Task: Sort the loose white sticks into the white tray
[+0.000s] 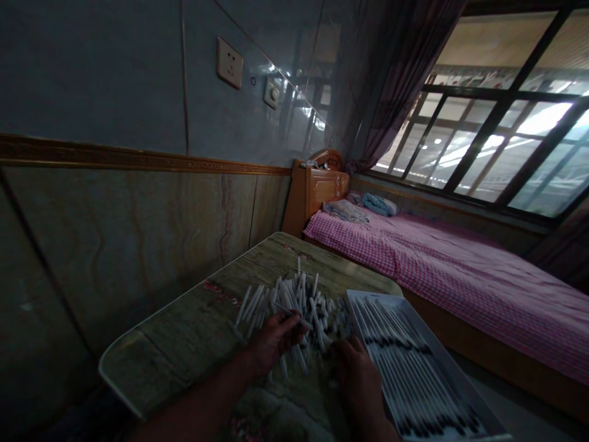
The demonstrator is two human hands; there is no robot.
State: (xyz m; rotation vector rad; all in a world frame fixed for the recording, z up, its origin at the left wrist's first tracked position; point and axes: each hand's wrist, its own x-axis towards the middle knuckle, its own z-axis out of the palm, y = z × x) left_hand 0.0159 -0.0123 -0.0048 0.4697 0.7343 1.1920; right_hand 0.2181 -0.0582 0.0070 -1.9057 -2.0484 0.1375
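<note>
A loose pile of white sticks (253,304) lies on the marbled table, with small dark-and-white pieces along its right side. My left hand (278,336) is over the front of the pile, its fingers closed round one thin white stick (294,316). To the right, my right hand (354,362) is low between the pile and a white tray (453,368), with fingers bent inward; whatever they hold is too dark to make out. Slim white sticks with dark ends lie side by side in two rows inside the tray.
The table (184,325) has rounded corners and stands beside a tiled wall (207,221) with a socket (229,62). Behind it is a bed (437,258) with a pink checked cover and wooden headboard (322,187), below a window (483,123).
</note>
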